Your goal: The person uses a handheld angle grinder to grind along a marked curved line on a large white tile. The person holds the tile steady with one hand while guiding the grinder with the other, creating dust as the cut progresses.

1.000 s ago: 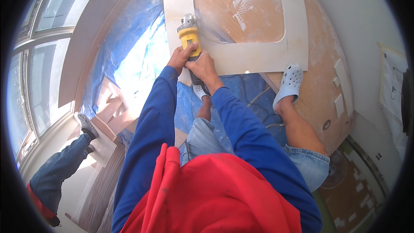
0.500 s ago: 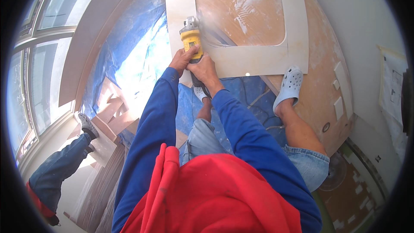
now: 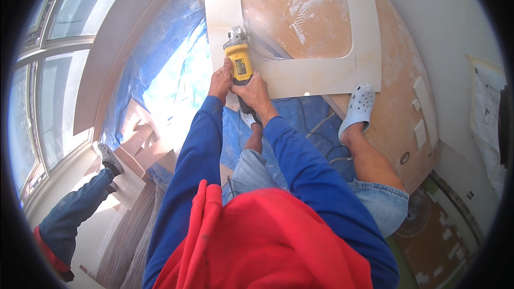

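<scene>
Yellow grinder (image 3: 239, 60) — black-bodied, grey head — sits at the inner left edge of a pale board (image 3: 321, 72) with one rounded cutout. Left hand (image 3: 220, 79) and right hand (image 3: 253, 90) both wrap its body tightly. Two pale clogs: one (image 3: 357, 108) on the board's lower edge, one (image 3: 248, 118) under the wrists. Blue sheet (image 3: 160, 69) lies left; another person's leg (image 3: 75, 208) stands well apart.

Both hands grip a yellow angle grinder (image 3: 239, 60): left hand (image 3: 220, 79) beside its body, right hand (image 3: 254, 90) wrapped round the rear handle, disc end at the inner edge of a pale panel with a rounded cutout (image 3: 321, 72). The panel lies on brown board over blue tarp (image 3: 166, 69), right foot in a pale blue clog (image 3: 357, 107) touching its lower edge. Another person's jeans leg and shoe (image 3: 110, 159) at lower left near wood offcuts (image 3: 140, 144).
</scene>
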Motion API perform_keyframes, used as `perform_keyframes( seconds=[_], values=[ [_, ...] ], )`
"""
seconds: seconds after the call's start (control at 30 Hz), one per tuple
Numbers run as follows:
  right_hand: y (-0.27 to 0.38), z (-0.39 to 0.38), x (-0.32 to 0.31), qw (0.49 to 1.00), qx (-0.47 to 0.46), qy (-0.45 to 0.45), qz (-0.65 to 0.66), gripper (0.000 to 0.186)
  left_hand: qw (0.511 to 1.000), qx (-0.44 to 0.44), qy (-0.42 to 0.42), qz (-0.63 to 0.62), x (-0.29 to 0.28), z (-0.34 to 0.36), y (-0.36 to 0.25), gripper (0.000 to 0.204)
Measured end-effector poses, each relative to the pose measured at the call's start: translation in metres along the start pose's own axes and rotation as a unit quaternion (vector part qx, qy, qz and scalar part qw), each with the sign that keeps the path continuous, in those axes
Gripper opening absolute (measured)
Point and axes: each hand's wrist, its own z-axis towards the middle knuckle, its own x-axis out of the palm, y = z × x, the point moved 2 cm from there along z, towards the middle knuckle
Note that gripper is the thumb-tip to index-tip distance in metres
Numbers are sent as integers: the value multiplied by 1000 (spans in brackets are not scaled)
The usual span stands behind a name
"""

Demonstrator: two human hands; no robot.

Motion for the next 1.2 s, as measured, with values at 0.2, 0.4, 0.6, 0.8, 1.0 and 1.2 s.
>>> perform_keyframes(
  seconds=[0.2,0.4,0.6,0.8,1.0,1.2],
  values=[
    [1,0,1,1000,4,-7,11,76,948,20,-219,228,-29,-30,84,58],
    [1,4,1,1000,7,-5,-24,77,985,-13,-107,132,-35,-12,117,39],
    [4,2,0,1000,1,6,-1,81,992,-24,-109,66,-32,-19,113,36],
    [0,5,2,1000,3,-4,-24,80,991,-45,-111,61,-33,-16,117,37],
    [5,1,0,1000,4,-3,-3,74,988,-33,-117,91,-34,-9,127,38],
    [5,5,1,1000,13,10,-17,75,987,-43,-125,87,-35,-4,134,40]
  ],
)
